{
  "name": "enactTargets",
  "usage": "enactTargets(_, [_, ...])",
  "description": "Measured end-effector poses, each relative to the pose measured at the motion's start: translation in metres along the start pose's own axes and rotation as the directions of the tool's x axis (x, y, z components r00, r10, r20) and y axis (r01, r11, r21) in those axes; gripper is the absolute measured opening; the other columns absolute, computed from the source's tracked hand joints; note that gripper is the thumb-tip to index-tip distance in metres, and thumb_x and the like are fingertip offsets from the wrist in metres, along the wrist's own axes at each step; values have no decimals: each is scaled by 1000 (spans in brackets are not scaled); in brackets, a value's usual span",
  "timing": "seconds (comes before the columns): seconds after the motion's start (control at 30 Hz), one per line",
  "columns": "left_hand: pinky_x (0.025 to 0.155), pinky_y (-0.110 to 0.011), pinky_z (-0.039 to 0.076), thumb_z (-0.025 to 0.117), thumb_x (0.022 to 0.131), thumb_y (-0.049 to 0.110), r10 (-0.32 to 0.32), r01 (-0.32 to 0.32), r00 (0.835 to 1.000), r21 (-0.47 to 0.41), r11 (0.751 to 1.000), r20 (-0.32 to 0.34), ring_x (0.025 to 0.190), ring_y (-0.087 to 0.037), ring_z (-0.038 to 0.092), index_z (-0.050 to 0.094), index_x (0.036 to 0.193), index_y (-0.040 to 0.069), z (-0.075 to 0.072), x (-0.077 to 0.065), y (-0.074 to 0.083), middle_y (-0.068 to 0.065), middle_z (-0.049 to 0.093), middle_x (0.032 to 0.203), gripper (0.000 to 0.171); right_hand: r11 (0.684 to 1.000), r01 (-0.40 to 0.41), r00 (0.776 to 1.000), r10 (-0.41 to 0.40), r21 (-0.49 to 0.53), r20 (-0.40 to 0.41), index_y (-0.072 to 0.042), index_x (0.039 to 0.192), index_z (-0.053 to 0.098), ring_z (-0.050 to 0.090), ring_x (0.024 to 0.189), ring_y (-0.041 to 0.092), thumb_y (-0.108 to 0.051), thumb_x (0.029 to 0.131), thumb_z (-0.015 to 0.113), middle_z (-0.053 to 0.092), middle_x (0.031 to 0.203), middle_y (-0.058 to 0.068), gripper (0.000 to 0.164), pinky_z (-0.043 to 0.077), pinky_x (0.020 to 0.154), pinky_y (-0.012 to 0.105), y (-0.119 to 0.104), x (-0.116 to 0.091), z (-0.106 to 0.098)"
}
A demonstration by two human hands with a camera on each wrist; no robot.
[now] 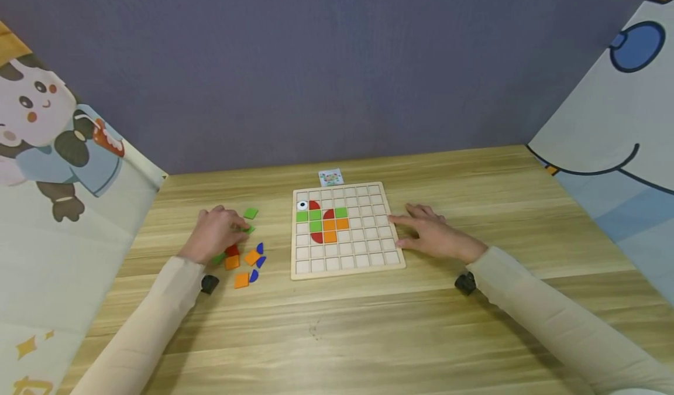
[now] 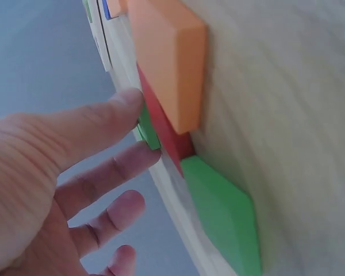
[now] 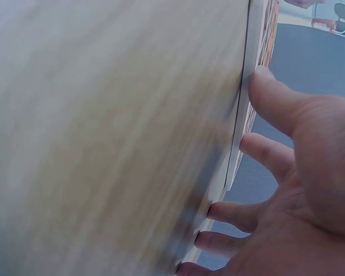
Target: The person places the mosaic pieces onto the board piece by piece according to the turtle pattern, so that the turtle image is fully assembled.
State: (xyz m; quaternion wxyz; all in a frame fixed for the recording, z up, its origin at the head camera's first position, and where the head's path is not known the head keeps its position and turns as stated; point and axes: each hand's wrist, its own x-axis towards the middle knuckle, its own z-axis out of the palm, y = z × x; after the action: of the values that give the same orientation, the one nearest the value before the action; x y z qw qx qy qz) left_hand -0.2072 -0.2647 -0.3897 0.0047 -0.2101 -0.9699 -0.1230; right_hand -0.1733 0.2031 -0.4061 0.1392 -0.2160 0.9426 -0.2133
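My left hand (image 1: 215, 231) is over the loose pieces left of the board. Its thumb and index finger pinch a small green tile (image 2: 148, 131). Beneath and beside that hand lie a red piece (image 2: 161, 123), an orange square (image 2: 167, 57) and another green tile (image 2: 221, 213). The wooden grid board (image 1: 368, 248) bears a pattern of green, orange and red pieces, with a round eye piece (image 1: 302, 205) at its upper left. My right hand (image 1: 429, 231) rests at the board's right edge, thumb and index fingertip touching the frame, fingers spread.
Several blue rounded pieces (image 1: 260, 261) and orange squares (image 1: 241, 280) lie between the left hand and the board. A green tile (image 1: 250, 213) lies just beyond that hand. A small pattern card (image 1: 330, 177) is behind the board, before the dark wall panel (image 1: 337, 79).
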Motion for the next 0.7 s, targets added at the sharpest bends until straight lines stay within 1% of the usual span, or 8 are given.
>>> enactTargets(0.27, [69, -42, 28, 80, 74, 12, 17, -17, 999, 12, 1000, -33, 76, -22, 49, 76, 92, 9, 1, 2, 3, -8, 70, 92, 18, 1000, -2, 1000, 2, 4, 4, -26, 146, 38, 4, 137, 46, -44, 91, 59, 12, 153, 24, 61, 8, 95, 74, 0, -1, -1])
enactTargets(0.4, [68, -41, 28, 80, 75, 10, 67, -66, 994, 17, 998, -82, 75, -22, 48, 76, 91, 8, 1, 3, 6, -8, 70, 91, 17, 1000, -3, 1000, 3, 2, 4, -26, 146, 38, 4, 137, 46, -44, 91, 58, 12, 153, 24, 61, 8, 95, 74, 0, -1, 0])
enactTargets(0.53, [67, -38, 25, 80, 75, 10, 111, -109, 986, 19, 994, -123, 77, -21, 48, 76, 91, 8, -1, 4, 12, -8, 70, 93, 16, 1000, -3, 1000, 3, 1, 2, -26, 146, 37, 4, 137, 46, -44, 91, 58, 12, 153, 24, 62, 8, 95, 73, 0, -1, 0])
enactTargets(0.7, [69, -39, 25, 77, 76, 9, 123, -121, 984, 21, 992, -126, 81, -21, 48, 76, 91, 9, -4, 9, 26, -9, 70, 97, 15, 1000, 0, 1000, 0, 3, 0, -25, 146, 38, 5, 137, 47, -44, 91, 59, 12, 153, 24, 61, 8, 95, 74, -1, -1, -1])
